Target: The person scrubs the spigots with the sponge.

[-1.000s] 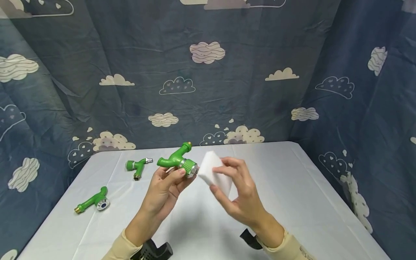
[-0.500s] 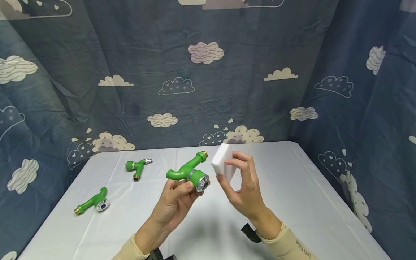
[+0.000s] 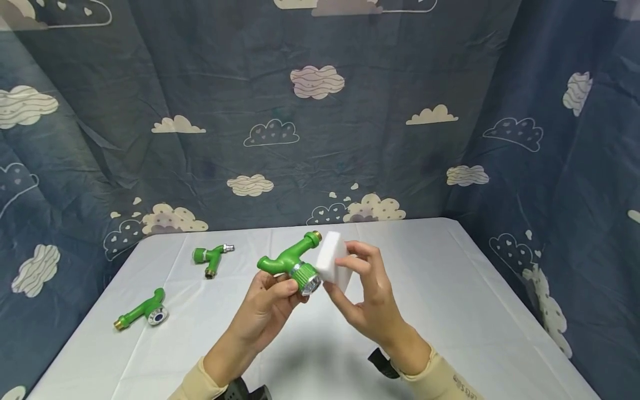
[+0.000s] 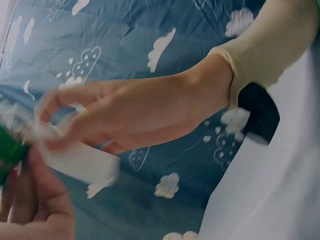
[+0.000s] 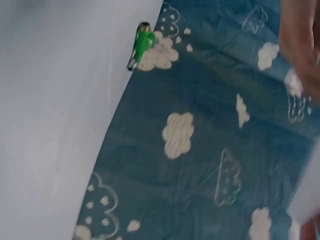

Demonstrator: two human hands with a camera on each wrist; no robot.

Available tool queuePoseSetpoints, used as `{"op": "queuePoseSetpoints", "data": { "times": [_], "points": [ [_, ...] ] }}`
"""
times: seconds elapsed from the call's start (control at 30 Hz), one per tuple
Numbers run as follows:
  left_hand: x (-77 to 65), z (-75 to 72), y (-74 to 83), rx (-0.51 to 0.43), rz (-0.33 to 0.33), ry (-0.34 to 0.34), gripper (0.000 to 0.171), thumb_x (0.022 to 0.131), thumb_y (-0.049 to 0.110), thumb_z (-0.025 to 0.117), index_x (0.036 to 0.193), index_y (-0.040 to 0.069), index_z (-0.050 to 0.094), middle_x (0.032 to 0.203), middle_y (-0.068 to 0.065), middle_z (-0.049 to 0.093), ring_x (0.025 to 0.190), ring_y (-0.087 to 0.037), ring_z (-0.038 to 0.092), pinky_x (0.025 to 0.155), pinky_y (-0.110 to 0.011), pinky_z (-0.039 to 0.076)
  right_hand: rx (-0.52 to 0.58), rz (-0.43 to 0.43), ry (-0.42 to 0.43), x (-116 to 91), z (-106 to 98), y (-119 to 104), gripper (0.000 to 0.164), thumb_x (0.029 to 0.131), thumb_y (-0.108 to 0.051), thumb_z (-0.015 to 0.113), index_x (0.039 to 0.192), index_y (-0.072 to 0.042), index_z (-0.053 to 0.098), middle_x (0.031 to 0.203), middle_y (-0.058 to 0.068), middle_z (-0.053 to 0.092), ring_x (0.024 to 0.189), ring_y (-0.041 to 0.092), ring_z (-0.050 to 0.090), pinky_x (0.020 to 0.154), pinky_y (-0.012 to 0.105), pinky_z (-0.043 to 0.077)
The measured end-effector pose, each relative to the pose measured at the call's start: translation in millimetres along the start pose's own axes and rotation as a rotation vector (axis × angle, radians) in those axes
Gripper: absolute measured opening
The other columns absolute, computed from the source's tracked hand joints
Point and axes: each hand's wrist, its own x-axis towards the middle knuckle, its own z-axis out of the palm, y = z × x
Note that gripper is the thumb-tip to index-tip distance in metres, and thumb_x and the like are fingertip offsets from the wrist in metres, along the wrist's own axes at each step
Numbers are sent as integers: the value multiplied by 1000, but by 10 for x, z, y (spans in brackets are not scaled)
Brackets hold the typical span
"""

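Observation:
My left hand (image 3: 272, 305) grips a green faucet (image 3: 290, 259) by its ribbed, silver-faced knob, thumb in front, above the table. The faucet's brass-tipped end points up and to the right. Between thumb and fingers my right hand (image 3: 372, 294) pinches a white sponge-like block (image 3: 330, 255), right beside the faucet's knob; whether they touch I cannot tell. In the left wrist view the white block (image 4: 82, 162) is blurred beside the right hand (image 4: 135, 110), and only a green part of the faucet (image 4: 11, 152) shows.
Two more green faucets lie on the white table (image 3: 450, 311): one faucet (image 3: 212, 259) with a silver nozzle at the back left, another faucet (image 3: 144, 309) nearer the left edge. A dark cloud-patterned cloth (image 3: 350, 139) hangs behind and at the sides.
The left hand and faucet moved right, and the knob's face turned more into view. The right hand's white block went up and right, then came back down and left toward the knob.

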Motion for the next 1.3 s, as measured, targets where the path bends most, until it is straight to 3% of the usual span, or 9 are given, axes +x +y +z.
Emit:
{"op": "queuePoseSetpoints", "data": {
  "times": [0.13, 0.27, 0.43, 0.53, 0.63, 0.8, 1.03, 1.17, 1.3],
  "points": [
    [10, -53, 46, 90, -12, -48, 35, 96, 1, 58, 128, 12, 67, 108, 7, 75, 93, -7, 67, 80, -23, 58, -35, 135, -63, -16, -60, 161, 35, 103, -29, 72, 128, -8, 62, 134, 24, 54, 120, 35, 61, 75, 47, 67],
    [31, -123, 86, 101, 2, -72, 39, 95, 1, 56, 129, 15, 70, 117, 4, 73, 97, -9, 69, 82, -24, 60, -77, 232, -73, -36, -105, 344, 43, 90, -10, 82, 129, -9, 64, 134, 21, 56, 118, 35, 62, 76, 48, 65],
    [54, -216, 129, 133, 8, -87, 44, 97, 0, 51, 134, 15, 71, 116, 2, 69, 98, -14, 76, 83, -26, 61, -72, 334, -43, -45, -156, 450, 43, 90, -8, 83, 129, -9, 66, 134, 18, 59, 117, 32, 63, 82, 42, 62],
    [78, -264, 130, 191, -8, -38, 40, 100, 1, 54, 131, 19, 72, 114, 1, 65, 96, -15, 77, 82, -27, 61, -8, 346, -30, 1, -187, 354, 42, 90, -8, 81, 129, -9, 65, 134, 16, 62, 120, 26, 61, 86, 34, 57],
    [93, -254, 115, 251, -22, 2, 36, 101, 0, 60, 127, 21, 73, 117, 2, 67, 96, -15, 78, 81, -27, 61, 60, 301, -47, 48, -170, 169, 44, 88, -7, 81, 129, -9, 65, 134, 14, 62, 118, 23, 60, 86, 31, 56],
    [78, -191, 95, 364, -19, -68, 31, 100, 2, 70, 129, 12, 72, 120, 2, 71, 97, -11, 75, 76, -24, 59, 111, 220, -99, 44, -82, -18, 46, 88, -7, 80, 129, -10, 62, 135, 15, 59, 114, 24, 62, 83, 33, 58],
    [46, -248, 150, 468, 53, -235, 39, 96, -5, 73, 133, -13, 64, 124, -2, 67, 104, -10, 68, 86, -22, 60, 79, 283, -106, -1, -78, 174, 43, 91, -9, 78, 131, -12, 63, 132, 10, 63, 110, 23, 64, 85, 33, 57],
    [36, -262, 209, 508, 56, -276, 42, 96, -6, 73, 137, -8, 66, 128, -6, 69, 103, -10, 68, 87, -23, 60, 6, 356, -138, -35, -106, 362, 39, 93, -13, 81, 129, -14, 67, 128, 10, 65, 106, 23, 65, 79, 36, 59],
    [36, -253, 252, 647, 128, -255, 42, 94, -4, 77, 135, -1, 69, 124, -10, 73, 93, -8, 66, 79, -24, 60, -42, 456, -103, -31, -169, 484, 37, 92, -13, 83, 127, -14, 70, 127, 10, 68, 104, 22, 65, 79, 34, 57]
  ]
}}
